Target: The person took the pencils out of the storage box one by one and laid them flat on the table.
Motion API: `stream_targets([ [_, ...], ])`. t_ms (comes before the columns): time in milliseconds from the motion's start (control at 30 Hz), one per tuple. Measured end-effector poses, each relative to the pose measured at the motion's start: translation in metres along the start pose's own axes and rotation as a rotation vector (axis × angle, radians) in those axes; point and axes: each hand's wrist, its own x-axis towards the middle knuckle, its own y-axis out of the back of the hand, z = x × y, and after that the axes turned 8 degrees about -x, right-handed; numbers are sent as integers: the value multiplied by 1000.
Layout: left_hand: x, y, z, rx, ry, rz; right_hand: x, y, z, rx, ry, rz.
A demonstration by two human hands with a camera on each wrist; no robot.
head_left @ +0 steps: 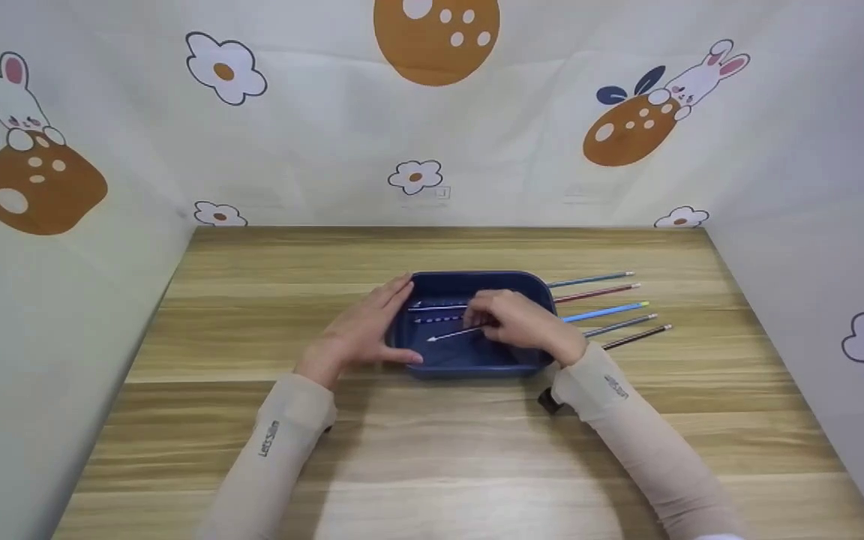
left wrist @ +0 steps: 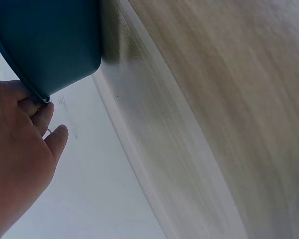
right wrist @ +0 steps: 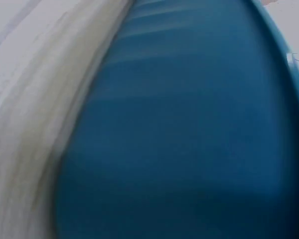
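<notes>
Pencil inside the blue bin, pinched in the right hand's narrow grip — long axis running leftward, tip toward the left hand (spread against the bin's left end).

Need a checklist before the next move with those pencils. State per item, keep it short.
1. Left grip at the left end of the blue bin: ok, fingers at the far corner, thumb at the near one.
2. Right grip on a pencil: ok, it pinches one inside the bin.
3. Bin upright on the table: ok.
4. Held pencil clear of the bin floor: cannot tell.
5. Five pencils right of the bin, visible ends apart: ok. Their left ends are hidden.
6. Right wrist view usable: not ok, blurred, no fingers or pencil identifiable.
</notes>
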Motion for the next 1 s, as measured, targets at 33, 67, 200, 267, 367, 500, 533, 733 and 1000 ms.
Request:
stream_targets([
  [33,0,0,0,-4,0,1,-1,1,0,5,1,3],
  [67,-1,0,0,-6,3,1,-2,3,-1,10,2,4],
  [200,-2,0,1,-15,4,6,-7,8,-2,35,8,6],
  [267,-3,0,1,-13,6,6,-10,10,-2,46,14,8],
  [367,-3,0,1,-13,7,4,-14,14,-2,59,30,17],
  [500,-2,1,0,-2,10,-2,-21,21,-2,64,43,30],
  [533,-2,1,0,1,10,-3,-23,23,-2,67,44,31],
  [733,-1,2,0,8,9,-10,-35,33,-2,92,58,35],
  [1000,-1,1,1,2,3,-4,-55,42,-1,118,69,42],
])
